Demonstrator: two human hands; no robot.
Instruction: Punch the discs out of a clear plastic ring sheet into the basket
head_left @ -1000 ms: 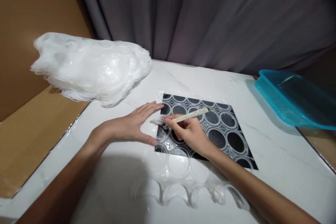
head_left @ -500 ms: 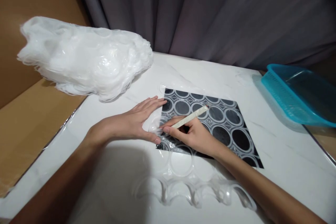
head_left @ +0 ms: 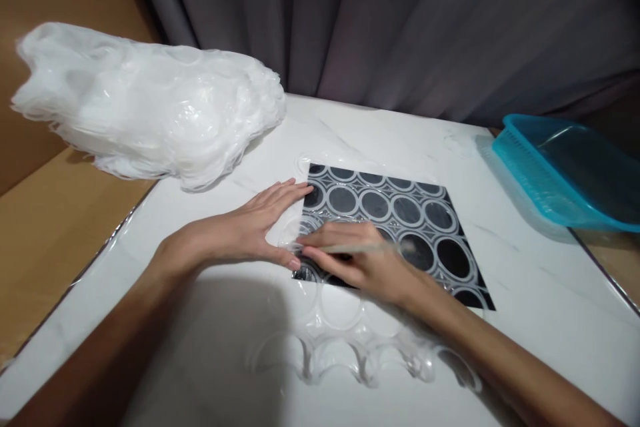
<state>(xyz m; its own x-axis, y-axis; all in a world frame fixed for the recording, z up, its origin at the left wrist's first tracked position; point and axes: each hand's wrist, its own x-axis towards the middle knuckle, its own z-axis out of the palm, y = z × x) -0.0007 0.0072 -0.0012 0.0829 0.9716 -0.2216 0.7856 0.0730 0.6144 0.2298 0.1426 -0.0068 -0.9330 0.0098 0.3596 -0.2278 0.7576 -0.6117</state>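
Head view: right hand point(head_left: 375, 263) pinches blurred stick point(head_left: 357, 249), tip unclear, now flatter; left hand point(head_left: 237, 233) spread at patterned sheet's point(head_left: 407, 210) left edge.

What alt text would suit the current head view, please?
The right hand holds a blurred, pale stick over clear, ringed film on a black sheet; the left hand is spread at the sheet's left edge. Behind are a white heap at left and a blue basket at right.

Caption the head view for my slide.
Left hand spread at the edge of a black sheet, right hand holding a stick over clear plastic.
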